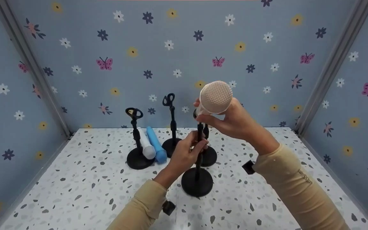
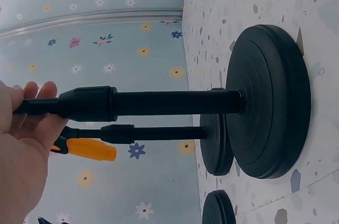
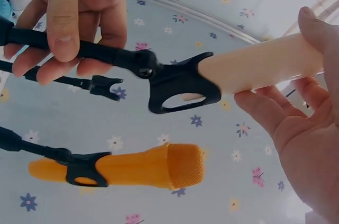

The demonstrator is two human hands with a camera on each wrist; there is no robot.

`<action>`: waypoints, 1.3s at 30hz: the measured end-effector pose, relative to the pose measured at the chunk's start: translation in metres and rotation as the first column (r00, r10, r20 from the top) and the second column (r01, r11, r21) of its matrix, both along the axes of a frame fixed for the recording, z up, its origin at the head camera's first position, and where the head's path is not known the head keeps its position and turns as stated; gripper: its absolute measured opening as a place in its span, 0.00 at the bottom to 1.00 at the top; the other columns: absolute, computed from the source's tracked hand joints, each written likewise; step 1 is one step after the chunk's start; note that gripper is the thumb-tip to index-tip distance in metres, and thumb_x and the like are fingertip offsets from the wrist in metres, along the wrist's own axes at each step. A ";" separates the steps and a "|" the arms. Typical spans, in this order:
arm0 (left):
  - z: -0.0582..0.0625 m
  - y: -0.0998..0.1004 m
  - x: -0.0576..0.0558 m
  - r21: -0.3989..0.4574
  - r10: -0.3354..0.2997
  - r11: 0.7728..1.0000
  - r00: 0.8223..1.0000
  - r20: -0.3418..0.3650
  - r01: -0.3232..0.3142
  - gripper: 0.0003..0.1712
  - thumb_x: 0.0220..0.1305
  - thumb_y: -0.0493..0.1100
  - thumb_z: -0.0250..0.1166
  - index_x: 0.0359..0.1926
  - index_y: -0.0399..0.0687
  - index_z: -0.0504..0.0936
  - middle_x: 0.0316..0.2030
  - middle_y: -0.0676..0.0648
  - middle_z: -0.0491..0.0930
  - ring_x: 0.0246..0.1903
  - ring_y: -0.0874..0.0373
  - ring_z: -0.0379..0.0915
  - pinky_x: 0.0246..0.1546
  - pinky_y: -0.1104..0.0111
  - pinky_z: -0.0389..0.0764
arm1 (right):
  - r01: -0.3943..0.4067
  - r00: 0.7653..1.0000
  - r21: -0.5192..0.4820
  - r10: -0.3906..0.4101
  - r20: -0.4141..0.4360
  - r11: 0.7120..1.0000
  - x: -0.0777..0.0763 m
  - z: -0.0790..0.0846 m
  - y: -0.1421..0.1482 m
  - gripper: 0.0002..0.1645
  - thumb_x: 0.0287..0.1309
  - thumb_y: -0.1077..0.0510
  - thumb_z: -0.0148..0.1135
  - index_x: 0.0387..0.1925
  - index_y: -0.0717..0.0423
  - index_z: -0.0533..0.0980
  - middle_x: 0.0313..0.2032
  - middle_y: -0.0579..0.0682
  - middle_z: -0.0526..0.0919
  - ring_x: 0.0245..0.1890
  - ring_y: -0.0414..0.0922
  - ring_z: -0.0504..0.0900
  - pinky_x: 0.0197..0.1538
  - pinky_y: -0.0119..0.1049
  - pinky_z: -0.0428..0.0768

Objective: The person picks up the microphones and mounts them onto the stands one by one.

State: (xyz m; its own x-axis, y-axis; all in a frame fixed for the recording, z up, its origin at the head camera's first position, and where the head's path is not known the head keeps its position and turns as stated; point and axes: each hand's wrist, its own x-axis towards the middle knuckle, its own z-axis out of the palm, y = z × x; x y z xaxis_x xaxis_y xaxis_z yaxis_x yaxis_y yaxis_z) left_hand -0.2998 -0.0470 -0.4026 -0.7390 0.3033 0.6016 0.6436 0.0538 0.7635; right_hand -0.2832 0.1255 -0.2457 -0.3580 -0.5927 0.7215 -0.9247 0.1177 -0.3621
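Note:
A cream microphone [image 1: 216, 97] with a mesh head is held in my right hand [image 1: 235, 123], thumb on one side and fingers on the other. Its handle end sits in the black clip [image 3: 180, 78] of a desk microphone stand [image 1: 197, 182], as the right wrist view shows; how deep it goes is hard to tell. My left hand [image 1: 184, 151] grips that stand's thin upper pole, above the collar [image 2: 87, 103]. The round base rests on the tabletop. Just behind, a second stand [image 1: 210, 156] carries an orange microphone [image 3: 140, 170] in its clip, hidden from the head view.
To the left stand two more black stands, one nearer [image 1: 139, 159] and one farther back [image 1: 173, 124], their clips unfilled. A white microphone [image 1: 147, 148] and a blue microphone [image 1: 157, 145] lie between them on the speckled tabletop [image 1: 85, 179]. Flower-patterned walls [image 1: 184, 57] enclose the table.

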 end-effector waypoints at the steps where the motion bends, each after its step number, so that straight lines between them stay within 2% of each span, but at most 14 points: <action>1: 0.000 0.000 0.000 -0.005 0.004 1.000 1.000 -0.008 -0.004 0.08 0.78 0.42 0.56 0.50 0.42 0.75 0.42 0.48 0.83 0.42 0.49 0.83 0.43 0.62 0.85 | -0.021 0.999 -0.019 0.022 0.032 1.000 -0.002 -0.002 0.001 0.24 0.60 0.67 0.71 0.55 0.65 0.73 0.50 0.52 0.83 0.51 0.48 0.83 0.56 0.44 0.80; 5: 0.000 0.000 -0.001 -0.022 0.016 1.000 0.999 -0.038 -0.016 0.09 0.78 0.40 0.56 0.50 0.39 0.75 0.42 0.43 0.84 0.41 0.54 0.83 0.42 0.64 0.85 | -0.022 0.994 -0.051 0.027 0.102 0.998 -0.006 -0.011 0.004 0.25 0.59 0.66 0.72 0.57 0.62 0.72 0.52 0.50 0.82 0.54 0.48 0.80 0.61 0.45 0.77; 10: 0.001 0.000 -0.002 -0.025 0.003 1.000 0.999 -0.036 -0.003 0.11 0.78 0.40 0.57 0.53 0.38 0.74 0.43 0.39 0.84 0.41 0.54 0.83 0.43 0.60 0.85 | 0.011 0.989 -0.044 -0.005 0.149 0.999 -0.004 -0.014 0.006 0.25 0.61 0.63 0.72 0.58 0.59 0.74 0.54 0.46 0.81 0.56 0.46 0.79 0.62 0.46 0.76; 13: 0.001 -0.003 -0.001 -0.047 0.007 0.999 1.000 -0.016 -0.007 0.13 0.78 0.42 0.57 0.57 0.42 0.74 0.43 0.44 0.84 0.42 0.54 0.84 0.45 0.61 0.85 | 0.014 0.995 -0.010 -0.013 0.096 1.000 0.001 -0.012 0.007 0.27 0.61 0.63 0.72 0.61 0.58 0.74 0.59 0.47 0.79 0.59 0.46 0.78 0.63 0.46 0.76; 17: 0.000 -0.005 0.000 -0.106 0.022 0.994 1.000 0.009 -0.021 0.16 0.78 0.44 0.57 0.61 0.46 0.72 0.44 0.49 0.84 0.43 0.57 0.84 0.46 0.64 0.84 | 0.018 0.999 -0.009 -0.019 -0.050 1.000 0.012 -0.007 0.010 0.35 0.56 0.69 0.73 0.64 0.60 0.70 0.62 0.50 0.78 0.63 0.48 0.77 0.66 0.48 0.73; 21: 0.000 -0.006 0.001 -0.136 0.033 0.990 0.999 0.033 -0.028 0.18 0.78 0.44 0.58 0.64 0.47 0.70 0.43 0.48 0.84 0.42 0.57 0.84 0.46 0.64 0.84 | -0.005 0.984 -0.026 0.000 -0.177 1.000 0.026 0.001 0.009 0.39 0.51 0.72 0.75 0.63 0.63 0.67 0.61 0.55 0.80 0.62 0.53 0.78 0.68 0.52 0.70; 24: 0.001 -0.006 0.001 -0.140 0.042 0.990 0.998 0.038 -0.036 0.19 0.78 0.45 0.58 0.64 0.47 0.69 0.42 0.46 0.84 0.42 0.57 0.84 0.45 0.63 0.84 | -0.014 0.974 -0.017 0.010 -0.225 1.000 0.033 0.005 0.007 0.38 0.53 0.70 0.75 0.62 0.65 0.67 0.60 0.56 0.80 0.62 0.54 0.78 0.68 0.53 0.70; 30: 0.000 -0.005 0.002 -0.138 0.028 0.990 0.998 0.050 -0.020 0.17 0.78 0.43 0.57 0.63 0.45 0.70 0.42 0.44 0.85 0.42 0.56 0.85 0.44 0.62 0.84 | -0.008 0.982 -0.044 0.000 -0.187 0.999 0.030 0.006 0.006 0.33 0.53 0.71 0.75 0.59 0.65 0.70 0.56 0.55 0.83 0.58 0.52 0.81 0.65 0.50 0.74; 35: -0.001 -0.005 0.001 -0.144 0.026 0.989 0.998 0.056 -0.017 0.16 0.78 0.41 0.56 0.62 0.42 0.71 0.41 0.42 0.84 0.40 0.57 0.84 0.42 0.62 0.84 | 0.056 0.987 -0.070 -0.065 -0.144 0.996 0.024 0.007 0.006 0.31 0.56 0.69 0.73 0.59 0.66 0.70 0.55 0.53 0.84 0.56 0.49 0.82 0.61 0.46 0.78; 39: -0.001 -0.006 -0.001 -0.145 0.027 0.989 0.999 0.044 -0.020 0.16 0.78 0.41 0.56 0.62 0.39 0.71 0.41 0.40 0.84 0.39 0.58 0.84 0.42 0.62 0.84 | 0.078 0.988 -0.059 -0.085 -0.129 0.995 0.020 0.005 0.005 0.30 0.57 0.67 0.73 0.59 0.68 0.70 0.56 0.53 0.84 0.56 0.48 0.82 0.61 0.45 0.78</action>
State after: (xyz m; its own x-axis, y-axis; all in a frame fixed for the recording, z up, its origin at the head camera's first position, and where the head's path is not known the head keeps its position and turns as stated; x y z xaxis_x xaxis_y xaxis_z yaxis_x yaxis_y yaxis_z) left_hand -0.3007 -0.0527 -0.4040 -0.7727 0.3670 0.5180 0.6054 0.1807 0.7751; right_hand -0.2635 0.1308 -0.2405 -0.3037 -0.5246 0.7953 -0.9527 0.1780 -0.2463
